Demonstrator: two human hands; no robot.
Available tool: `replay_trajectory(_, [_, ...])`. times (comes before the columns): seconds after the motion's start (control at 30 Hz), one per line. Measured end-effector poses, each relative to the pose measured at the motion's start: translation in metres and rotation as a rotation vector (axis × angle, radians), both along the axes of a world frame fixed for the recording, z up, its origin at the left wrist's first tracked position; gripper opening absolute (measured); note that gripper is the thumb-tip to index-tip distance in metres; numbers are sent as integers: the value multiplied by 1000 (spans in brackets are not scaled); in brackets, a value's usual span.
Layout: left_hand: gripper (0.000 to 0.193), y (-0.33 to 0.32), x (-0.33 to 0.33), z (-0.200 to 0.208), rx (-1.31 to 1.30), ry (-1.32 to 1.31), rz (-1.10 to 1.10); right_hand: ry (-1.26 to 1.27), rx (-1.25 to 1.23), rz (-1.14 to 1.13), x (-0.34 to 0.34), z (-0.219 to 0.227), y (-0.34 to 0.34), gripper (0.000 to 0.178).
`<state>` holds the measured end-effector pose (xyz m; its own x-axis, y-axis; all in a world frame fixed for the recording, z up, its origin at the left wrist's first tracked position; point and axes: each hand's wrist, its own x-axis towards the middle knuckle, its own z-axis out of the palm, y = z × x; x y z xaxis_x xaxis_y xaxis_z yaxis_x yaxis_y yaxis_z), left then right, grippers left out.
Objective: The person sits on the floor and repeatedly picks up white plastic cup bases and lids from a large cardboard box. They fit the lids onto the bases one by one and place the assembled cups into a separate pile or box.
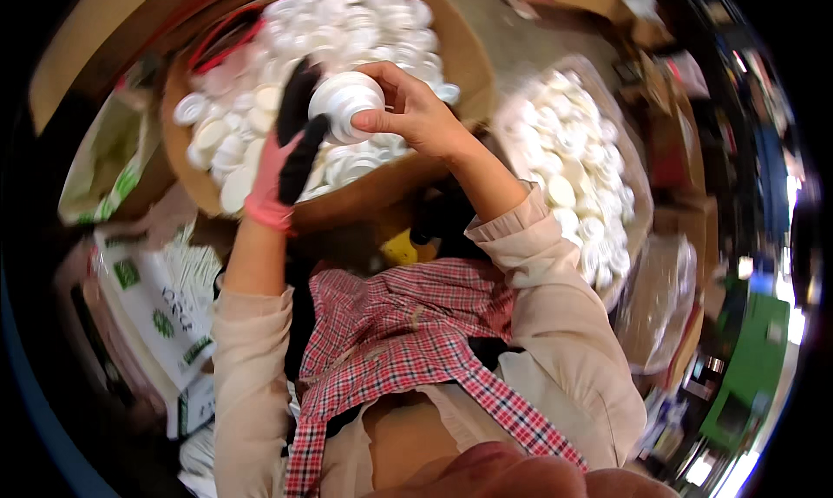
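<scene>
Between my two hands is a white round plastic cap (347,99) with a stepped, raised middle. My left hand (293,142), in a pink glove with black fingers, grips it from the left side. The bare right hand (418,114) holds the right rim, its thumb lying across the front of the cap. Both hands are raised over a large open cardboard box (475,64), which is heaped with similar white pieces (334,29). My left fingertips are partly hidden behind the cap.
To the right, a second box lined with clear plastic holds more white pieces (573,164). A red-rimmed item (227,40) rests at the first box's far left. Printed white sacks (152,298) lie at left. Cartons (681,134) and a green machine (748,368) stand at right.
</scene>
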<state>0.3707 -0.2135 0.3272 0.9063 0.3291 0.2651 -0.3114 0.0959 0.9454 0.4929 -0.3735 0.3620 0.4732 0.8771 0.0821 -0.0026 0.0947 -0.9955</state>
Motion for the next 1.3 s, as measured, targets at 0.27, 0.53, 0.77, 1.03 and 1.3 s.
replay_trajectory(0.27, [43, 16, 9, -16, 488, 127, 5, -491, -998, -1143, 143, -91, -335, 86])
replay_trajectory(0.53, [42, 35, 3, -17, -329, 207, 34, -586, -1299, -699, 146, -163, -373, 63])
replay_trajectory(0.77, [37, 55, -4, -19, -301, 94, 132, -762, -611, -359, 105, -87, -100, 36])
replay_trajectory(1.03, [31, 64, -20, -8, -215, 179, 257, -986, -784, -109, 55, -196, 106, 29])
replay_trajectory(1.3, [62, 75, -34, -30, 404, 645, 400, -526, -427, 58, 41, -103, 117, 25])
